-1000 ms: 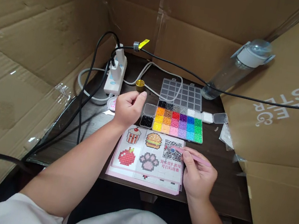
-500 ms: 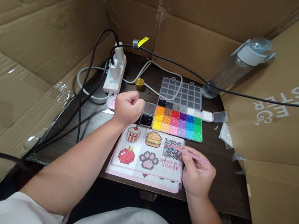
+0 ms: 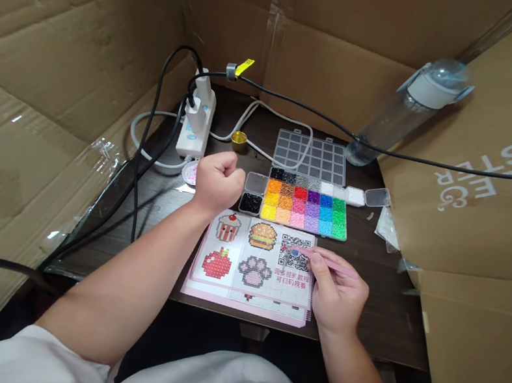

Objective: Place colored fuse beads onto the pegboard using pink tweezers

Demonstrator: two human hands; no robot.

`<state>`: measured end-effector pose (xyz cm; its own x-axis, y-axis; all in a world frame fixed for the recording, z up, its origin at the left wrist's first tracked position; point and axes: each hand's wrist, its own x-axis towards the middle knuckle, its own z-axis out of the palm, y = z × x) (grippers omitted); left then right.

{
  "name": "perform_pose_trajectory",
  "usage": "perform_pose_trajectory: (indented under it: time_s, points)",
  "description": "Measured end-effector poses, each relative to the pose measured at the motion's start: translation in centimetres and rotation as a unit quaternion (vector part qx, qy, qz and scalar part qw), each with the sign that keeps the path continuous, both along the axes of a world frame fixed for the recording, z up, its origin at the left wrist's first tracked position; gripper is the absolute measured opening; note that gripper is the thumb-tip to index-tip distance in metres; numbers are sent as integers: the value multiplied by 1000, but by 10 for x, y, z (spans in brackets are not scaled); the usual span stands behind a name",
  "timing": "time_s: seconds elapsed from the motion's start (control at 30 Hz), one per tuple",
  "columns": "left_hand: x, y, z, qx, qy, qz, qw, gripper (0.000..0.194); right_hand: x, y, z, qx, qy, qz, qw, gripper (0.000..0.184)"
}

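Pink tweezers (image 3: 330, 263) are pinched in my right hand (image 3: 340, 292), their tips over the QR code on the pattern sheet (image 3: 239, 289). That sheet shows pixel pictures of a cupcake, a burger, a red fruit and a paw. My left hand (image 3: 219, 178) is closed in a fist above the sheet's upper left corner; whether anything is inside it is hidden. Just to its right stands a small box of black beads (image 3: 250, 203) with its lid raised. Behind the sheet, a divided bead case (image 3: 305, 208) holds beads sorted by colour.
A white power strip (image 3: 197, 122) with plugs and cables sits at the back left, near a small gold tin (image 3: 238, 141). A clear water bottle (image 3: 394, 123) leans at the back right. A black cable (image 3: 301, 102) crosses above the table. Cardboard walls surround it.
My left hand has shifted slightly, its thumb now folded against the fist. The tweezers stay in my right hand over the QR code. The view has tilted a little.
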<state>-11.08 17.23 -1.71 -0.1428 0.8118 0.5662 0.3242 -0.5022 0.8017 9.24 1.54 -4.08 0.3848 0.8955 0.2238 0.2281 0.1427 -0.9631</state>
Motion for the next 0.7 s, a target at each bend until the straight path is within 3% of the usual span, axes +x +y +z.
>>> perform_pose_trajectory:
  time_s: [0.47, 0.7]
  points:
    - [-1, 1, -3, 5, 0, 4, 1000, 34, -2, 0, -1, 26, 37, -26, 999, 9]
    - [-1, 1, -1, 6, 1, 8, 1000, 34, 1, 1, -11, 34, 112, -56, 992, 10]
